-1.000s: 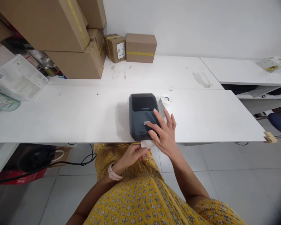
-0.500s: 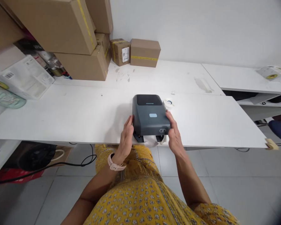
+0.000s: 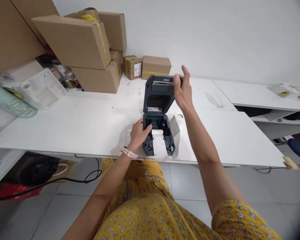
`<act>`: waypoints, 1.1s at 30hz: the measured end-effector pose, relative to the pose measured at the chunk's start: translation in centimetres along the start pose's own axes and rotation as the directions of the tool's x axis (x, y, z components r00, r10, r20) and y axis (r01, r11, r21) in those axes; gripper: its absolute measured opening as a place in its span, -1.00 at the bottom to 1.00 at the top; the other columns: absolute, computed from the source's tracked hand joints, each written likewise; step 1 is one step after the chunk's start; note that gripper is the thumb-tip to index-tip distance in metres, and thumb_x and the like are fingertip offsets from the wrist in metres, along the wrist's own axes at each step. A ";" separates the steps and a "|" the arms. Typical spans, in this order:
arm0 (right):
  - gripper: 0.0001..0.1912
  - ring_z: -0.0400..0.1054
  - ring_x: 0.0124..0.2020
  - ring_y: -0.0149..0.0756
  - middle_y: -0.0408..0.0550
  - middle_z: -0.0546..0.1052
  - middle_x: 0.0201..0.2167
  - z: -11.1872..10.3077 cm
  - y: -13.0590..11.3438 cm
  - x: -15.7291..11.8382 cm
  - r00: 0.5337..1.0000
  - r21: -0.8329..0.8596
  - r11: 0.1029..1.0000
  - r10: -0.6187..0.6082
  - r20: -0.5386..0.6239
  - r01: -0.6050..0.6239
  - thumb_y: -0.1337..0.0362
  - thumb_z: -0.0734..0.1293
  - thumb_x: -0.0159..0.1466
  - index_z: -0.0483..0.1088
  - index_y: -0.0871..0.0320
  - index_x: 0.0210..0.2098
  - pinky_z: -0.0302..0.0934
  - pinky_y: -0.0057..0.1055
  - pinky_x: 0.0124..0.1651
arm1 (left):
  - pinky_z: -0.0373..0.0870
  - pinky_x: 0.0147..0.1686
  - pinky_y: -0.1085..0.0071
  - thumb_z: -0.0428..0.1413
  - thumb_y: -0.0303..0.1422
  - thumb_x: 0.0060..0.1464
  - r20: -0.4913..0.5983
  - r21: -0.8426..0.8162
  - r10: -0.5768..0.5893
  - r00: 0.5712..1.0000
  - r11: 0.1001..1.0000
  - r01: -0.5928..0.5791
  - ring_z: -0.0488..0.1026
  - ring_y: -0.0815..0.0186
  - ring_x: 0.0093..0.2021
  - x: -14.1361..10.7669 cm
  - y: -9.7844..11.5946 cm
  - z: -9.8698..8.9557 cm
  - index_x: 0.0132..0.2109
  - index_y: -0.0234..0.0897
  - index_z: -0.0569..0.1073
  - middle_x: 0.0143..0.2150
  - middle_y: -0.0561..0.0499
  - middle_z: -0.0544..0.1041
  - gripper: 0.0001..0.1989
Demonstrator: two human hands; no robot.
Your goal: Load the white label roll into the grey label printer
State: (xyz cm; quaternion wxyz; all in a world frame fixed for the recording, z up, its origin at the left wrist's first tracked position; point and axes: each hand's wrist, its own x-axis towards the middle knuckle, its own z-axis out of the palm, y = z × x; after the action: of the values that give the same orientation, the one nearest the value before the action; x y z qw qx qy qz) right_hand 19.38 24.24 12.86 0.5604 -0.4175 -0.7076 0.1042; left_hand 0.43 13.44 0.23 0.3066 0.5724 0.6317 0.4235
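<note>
A dark grey label printer (image 3: 146,144) stands near the front edge of the white table with its lid (image 3: 147,91) raised. Inside it lies a small white paper roll (image 3: 157,132), and a paper strip (image 3: 160,146) runs from it out over the front. My left hand (image 3: 138,134) grips the left side of the base, thumb over the rim. At the lid's upper right corner, my right hand (image 3: 183,89) holds the edge between thumb and fingers. Beside the printer's right side is a loose strip of white backing paper (image 3: 175,130).
Cardboard boxes (image 3: 93,78) are stacked at the back left, with two smaller boxes (image 3: 156,66) by the wall. A green bottle (image 3: 12,101) and a white carton (image 3: 43,88) sit at the left. Black cables (image 3: 72,180) hang below the white table (image 3: 222,140).
The printer's lid has gone from closed to raised, lifted by my right hand. My left hand has shifted onto the base's rim. The inside and the paper roll now show.
</note>
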 end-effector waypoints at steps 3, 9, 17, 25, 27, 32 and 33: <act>-0.48 0.22 0.32 0.06 0.09 0.42 0.20 -0.6 -1.1 -2.3 0.996 -0.111 0.991 -0.085 -0.033 0.081 -0.14 0.11 0.42 0.32 0.01 0.19 0.12 0.14 0.32 | 0.30 0.13 -0.05 0.15 0.01 0.11 0.014 0.177 -0.019 1.000 0.984 0.016 0.36 -0.19 0.22 0.2 0.7 -0.1 0.22 -0.27 0.40 0.13 -0.29 0.53 -0.37; -0.62 0.54 -0.08 -0.06 0.01 0.66 -0.17 -0.5 0.3 -9.3 0.691 -0.115 0.962 -0.093 0.717 0.249 0.13 0.10 0.44 0.53 0.06 -0.14 0.10 0.13 0.35 | 0.41 -0.04 0.08 0.13 -0.11 0.13 0.185 0.355 -0.027 0.982 0.934 -0.041 0.54 -0.11 0.01 0.5 1.5 -1.0 0.24 -0.20 0.34 0.03 -0.21 0.60 -0.43; -0.60 0.43 0.13 0.00 0.10 0.63 -0.03 1.1 1.6 -8.6 0.265 -0.069 0.978 0.015 0.964 0.196 0.17 0.20 0.42 0.44 0.17 0.14 -0.35 0.29 0.44 | 0.39 -0.07 0.19 -0.05 -0.37 0.19 0.307 0.520 -0.092 0.947 0.850 -0.086 0.57 -0.02 -0.03 0.4 2.5 -1.6 0.42 -0.32 0.08 -0.03 -0.21 0.62 -0.34; -0.62 0.46 0.01 -0.18 -0.11 0.60 -0.16 -9.4 4.1 -9.7 0.649 0.593 0.781 -0.351 0.675 -0.195 0.07 0.50 0.20 0.51 -0.08 0.01 0.15 -0.03 0.31 | 0.39 -0.13 0.20 -0.11 -0.41 0.18 0.282 0.529 -0.030 0.959 0.839 -0.129 0.57 0.04 -0.17 0.1 1.4 -1.3 0.50 -0.36 -0.20 -0.22 -0.13 0.62 -0.21; -0.62 0.49 -0.11 -0.21 -0.15 0.59 -0.27 -12.5 5.7 -12.1 0.801 0.631 0.743 -0.227 0.553 -0.225 0.11 0.52 0.18 0.50 -0.13 -0.01 0.23 -0.01 0.25 | 0.39 -0.14 0.19 -0.12 -0.40 0.18 0.277 0.524 -0.029 0.960 0.842 -0.126 0.56 0.05 -0.22 0.1 1.3 -1.2 0.50 -0.39 -0.19 -0.26 -0.12 0.61 -0.21; -0.61 0.50 0.03 -0.10 -0.03 0.60 -0.09 -15.2 9.8 -16.9 0.776 0.296 0.777 0.355 0.522 -0.555 0.15 0.50 0.21 0.43 -0.06 0.01 0.31 -0.04 0.15 | 0.39 -0.13 0.17 -0.13 -0.40 0.18 0.278 0.522 -0.026 0.960 0.843 -0.129 0.56 0.05 -0.21 0.1 1.2 -1.1 0.50 -0.40 -0.17 -0.24 -0.14 0.60 -0.22; -0.62 0.47 0.09 -0.08 -0.01 0.60 -0.05 -14.8 10.4 -17.4 0.745 0.259 0.754 0.417 0.522 -0.603 0.13 0.50 0.19 0.42 -0.03 -0.03 0.32 -0.06 0.13 | 0.39 -0.13 0.18 -0.12 -0.39 0.19 0.276 0.522 -0.025 0.961 0.844 -0.128 0.56 0.05 -0.21 0.1 1.2 -1.1 0.50 -0.39 -0.16 -0.23 -0.13 0.60 -0.22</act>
State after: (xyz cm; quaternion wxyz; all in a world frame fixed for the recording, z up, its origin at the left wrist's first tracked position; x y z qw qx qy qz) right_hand 37.75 13.73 -0.67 0.4118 -0.4371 -0.6292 0.4935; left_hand -0.02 13.35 1.76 0.2073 0.7044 0.6607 0.1562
